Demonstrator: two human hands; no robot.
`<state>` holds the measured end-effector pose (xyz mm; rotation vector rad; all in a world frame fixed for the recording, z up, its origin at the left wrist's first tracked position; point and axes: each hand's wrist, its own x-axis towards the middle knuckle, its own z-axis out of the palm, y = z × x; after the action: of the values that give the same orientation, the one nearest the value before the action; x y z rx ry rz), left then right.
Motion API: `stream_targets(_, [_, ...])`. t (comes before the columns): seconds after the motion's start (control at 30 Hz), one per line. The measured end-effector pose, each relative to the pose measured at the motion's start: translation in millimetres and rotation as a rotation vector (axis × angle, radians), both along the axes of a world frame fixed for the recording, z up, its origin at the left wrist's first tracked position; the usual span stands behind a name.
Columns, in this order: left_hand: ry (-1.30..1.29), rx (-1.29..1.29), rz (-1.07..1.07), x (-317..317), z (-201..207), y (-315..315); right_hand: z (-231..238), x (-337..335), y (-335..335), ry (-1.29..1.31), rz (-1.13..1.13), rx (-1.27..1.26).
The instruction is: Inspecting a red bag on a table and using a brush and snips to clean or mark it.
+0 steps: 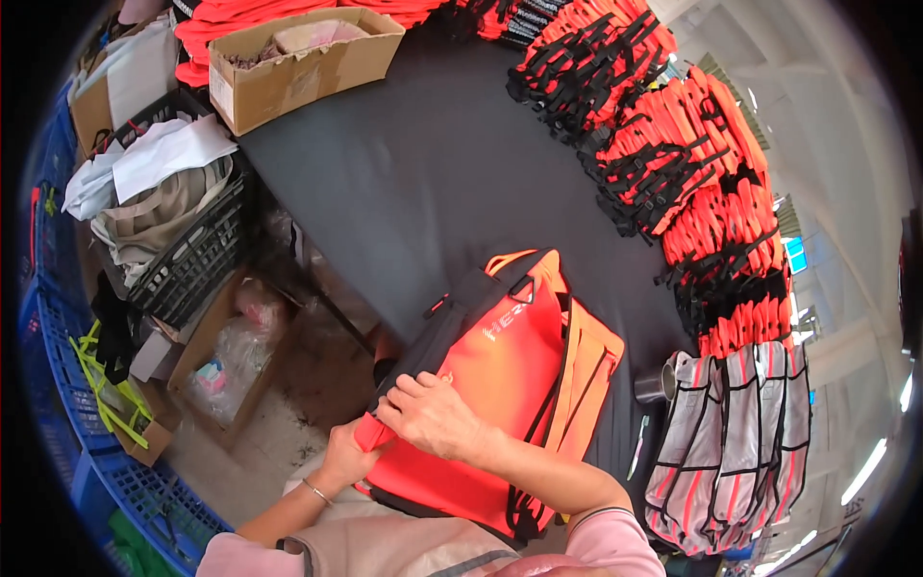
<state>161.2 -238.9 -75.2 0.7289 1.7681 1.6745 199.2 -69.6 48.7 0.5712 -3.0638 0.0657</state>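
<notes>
A red-orange bag (505, 385) with black trim, straps and an orange side panel lies on the table's near edge, close to my body. My left hand (350, 456) is closed round the red flap at the bag's near left corner, its fingers partly hidden beneath the fabric. Just above it, my right hand (431, 415) lies across the bag's black-edged left side, fingers curled and pinching the material there. Whatever small part may sit under the right fingertips is hidden. Both forearms come in from below, the right one crossing over the bag.
Stacks of red bags with black straps (663, 144) line the table's right side, beside grey bags (731, 442). A cardboard box (308, 77) stands on the dark tabletop (433, 154) at the far left. Left of the table are a black crate (197, 255) with cloth and blue baskets (144, 500).
</notes>
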Motion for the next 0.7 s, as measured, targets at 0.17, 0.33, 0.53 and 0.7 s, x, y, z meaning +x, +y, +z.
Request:
stream_targets(0.17, [0.13, -0.021, -0.016, -2.6, -12.5, 3.9, -4.0, -8.2, 11.0, -0.01, -0.047, -0.068])
stream_targets(0.33, [0.064, 0.001, 0.013, 0.5, -5.1, 7.8, 5.4, 1.1, 16.4, 0.302, -0.405, -0.226])
stream_targets(0.53, [0.004, -0.017, 0.026, 6.3, -3.4, 8.9, -12.7, 12.4, -13.0, 0.0, -0.657, -0.426])
stream_targets(0.7, [-0.024, -0.061, -0.005, 3.9, 2.6, 7.7, -38.4, 8.8, 2.3, 0.264, -0.656, -0.245])
